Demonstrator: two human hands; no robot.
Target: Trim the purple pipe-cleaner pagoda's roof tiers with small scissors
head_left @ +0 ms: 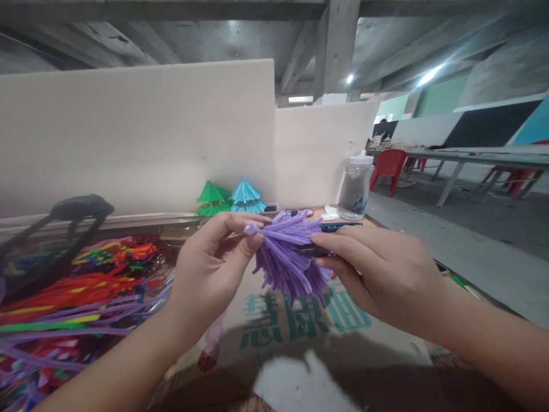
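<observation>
A purple bundle of fuzzy stems point(291, 257), tied at one end and flaring out like a tassel, is held above a cardboard sheet with green printed characters point(300, 320). My left hand point(214, 257) pinches its narrow tip between thumb and fingers. My right hand point(377, 263) is closed on a dark, slim tool point(315, 249), whose front part goes in among the purple stems. Whether the tool has jaws or blades cannot be made out. Another dark blue slim piece point(341, 227) shows just above the right fingers.
Colourful fuzzy stems point(77, 286) are heaped at the left beside a black handle-like object point(81, 209). Small green point(212, 197) and blue point(247, 195) tree shapes stand by the white panel point(137, 137). A clear bottle point(355, 189) is at the back right.
</observation>
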